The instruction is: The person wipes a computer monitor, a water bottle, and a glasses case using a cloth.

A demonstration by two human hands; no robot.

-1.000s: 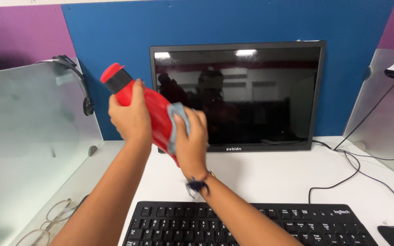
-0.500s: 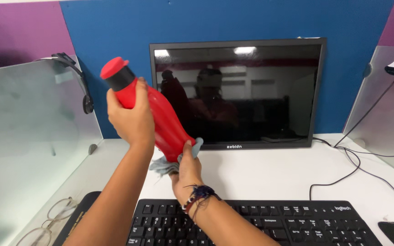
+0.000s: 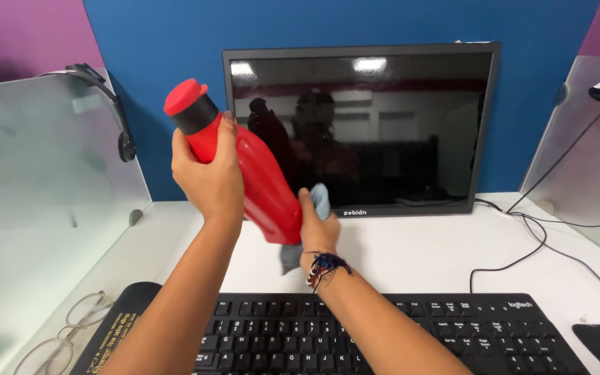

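Note:
My left hand point(image 3: 210, 177) grips a red bottle point(image 3: 262, 184) with a black collar and red cap, held tilted above the white desk, cap up to the left. My right hand point(image 3: 317, 232) holds a light blue cloth point(image 3: 319, 201) pressed against the bottle's lower end. Part of the cloth hangs below the bottle. A dark beaded band sits on my right wrist. Both hands hover in front of the left part of the dark monitor point(image 3: 383, 125).
A black keyboard point(image 3: 397, 337) lies near the desk's front edge. Eyeglasses point(image 3: 57, 333) and a dark wrist pad point(image 3: 116, 319) rest at the left. Frosted glass dividers point(image 3: 43, 201) stand on both sides, a headset point(image 3: 116, 111) hangs on the left one. Black cables point(image 3: 529, 243) cross the right side.
My right hand with the cloth went down from the bottle's middle to its bottom, then shifted to its right side. The bottle rose slightly and stayed tilted in my left hand.

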